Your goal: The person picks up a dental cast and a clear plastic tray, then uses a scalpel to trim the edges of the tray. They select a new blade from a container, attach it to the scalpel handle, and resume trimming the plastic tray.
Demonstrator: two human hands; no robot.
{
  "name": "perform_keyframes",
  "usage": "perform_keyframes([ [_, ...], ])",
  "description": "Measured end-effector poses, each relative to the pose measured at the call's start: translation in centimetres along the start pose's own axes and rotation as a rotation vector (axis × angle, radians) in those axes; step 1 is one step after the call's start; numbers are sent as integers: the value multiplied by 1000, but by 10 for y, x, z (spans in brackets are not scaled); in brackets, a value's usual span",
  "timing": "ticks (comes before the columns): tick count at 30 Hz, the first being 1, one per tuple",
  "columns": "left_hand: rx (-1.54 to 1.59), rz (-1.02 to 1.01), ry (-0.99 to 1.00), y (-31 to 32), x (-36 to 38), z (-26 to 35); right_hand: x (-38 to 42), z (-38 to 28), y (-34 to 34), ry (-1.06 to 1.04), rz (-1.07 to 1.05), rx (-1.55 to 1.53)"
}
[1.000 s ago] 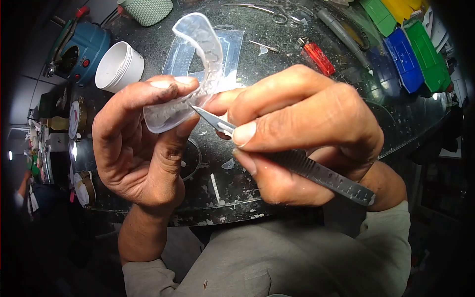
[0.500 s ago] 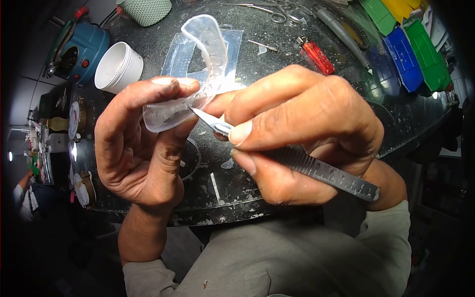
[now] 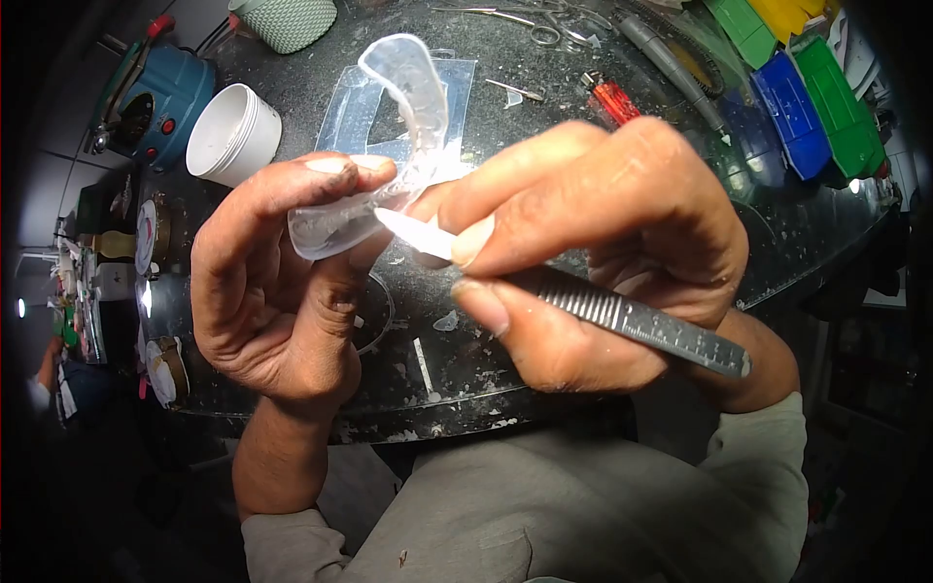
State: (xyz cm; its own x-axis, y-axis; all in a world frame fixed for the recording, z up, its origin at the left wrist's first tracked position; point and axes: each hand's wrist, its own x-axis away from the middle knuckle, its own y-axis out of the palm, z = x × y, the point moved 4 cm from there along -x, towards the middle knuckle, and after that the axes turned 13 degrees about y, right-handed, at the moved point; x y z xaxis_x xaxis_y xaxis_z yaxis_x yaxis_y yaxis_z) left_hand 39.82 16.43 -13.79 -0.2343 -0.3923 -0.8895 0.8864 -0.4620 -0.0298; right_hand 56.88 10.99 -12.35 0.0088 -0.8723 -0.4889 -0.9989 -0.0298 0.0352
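A clear plastic dental tray [image 3: 420,107], curved like a row of teeth, is pinched between the thumb and fingers of my left hand [image 3: 282,282]. My right hand [image 3: 603,223] grips a scalpel [image 3: 622,316] by its grey, ribbed handle. The bright blade points left, and its tip meets the inner edge of the tray near my left fingertips. Some right fingers reach behind the tray; whether they press on it is hidden.
Behind the tray lies a cut clear plastic sheet [image 3: 355,102]. A white tub [image 3: 233,136] and a blue machine [image 3: 170,102] stand at left. Scissors [image 3: 544,34], a red lighter [image 3: 614,102], a grey handpiece [image 3: 671,63] and coloured bins [image 3: 792,117] lie towards the back right.
The scalpel has tilted slightly, and its blade now catches the light. My right hand has shifted a little up the picture; the tray has moved slightly right.
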Motion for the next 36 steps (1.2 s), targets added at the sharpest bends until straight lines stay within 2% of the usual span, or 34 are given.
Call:
perform_keyframes([
  [5, 20, 14, -12, 0, 1, -2, 0, 0, 0, 12, 52, 8],
  [10, 39, 24, -37, 0, 1, -1, -1, 0, -2, -16, -20, 62],
  [17, 42, 11, -32, 0, 2, -2, -1, 0, -1, -13, 10, 8],
  [19, 42, 17, -31, 0, 2, -2, -3, -1, -2, -22, -45, 50],
  [31, 32, 23, -36, 0, 2, -3, -4, 0, -3, -22, -71, 74],
  [36, 40, 37, -53, -1, 4, -4, -3, -1, -1, -11, -8, 83],
])
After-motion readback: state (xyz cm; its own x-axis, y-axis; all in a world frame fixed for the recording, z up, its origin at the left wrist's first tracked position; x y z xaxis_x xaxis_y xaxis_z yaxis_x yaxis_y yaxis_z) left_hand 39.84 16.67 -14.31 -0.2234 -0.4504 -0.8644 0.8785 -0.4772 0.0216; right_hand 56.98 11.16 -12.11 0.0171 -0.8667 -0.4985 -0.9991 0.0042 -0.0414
